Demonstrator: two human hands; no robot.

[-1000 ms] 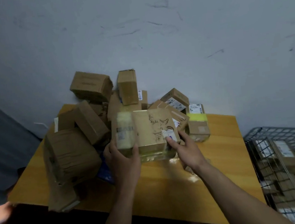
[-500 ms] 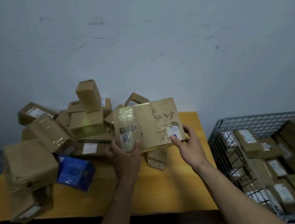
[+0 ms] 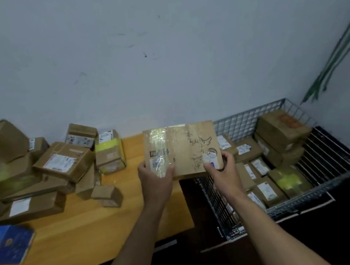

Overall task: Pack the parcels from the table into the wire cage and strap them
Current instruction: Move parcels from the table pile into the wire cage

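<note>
Parcel [image 3: 184,148], flat, brown cardboard, line drawing and clear tape on its face: held in the air above the right end of the table [image 3: 88,225] and the left rim of the wire cage [image 3: 251,119]. Left hand [image 3: 155,178] grips its near left corner, thumb on the tape. Right hand [image 3: 222,170] grips its near right corner. Table: heap of brown parcels [image 3: 62,162] at left; blue box [image 3: 8,245] at near left. Cage: labelled parcels [image 3: 278,131] inside, some stacked.

The blue box [image 3: 8,244] is cut off by the left edge, and the parcel labels [image 3: 59,163] are too blurred to read
</note>
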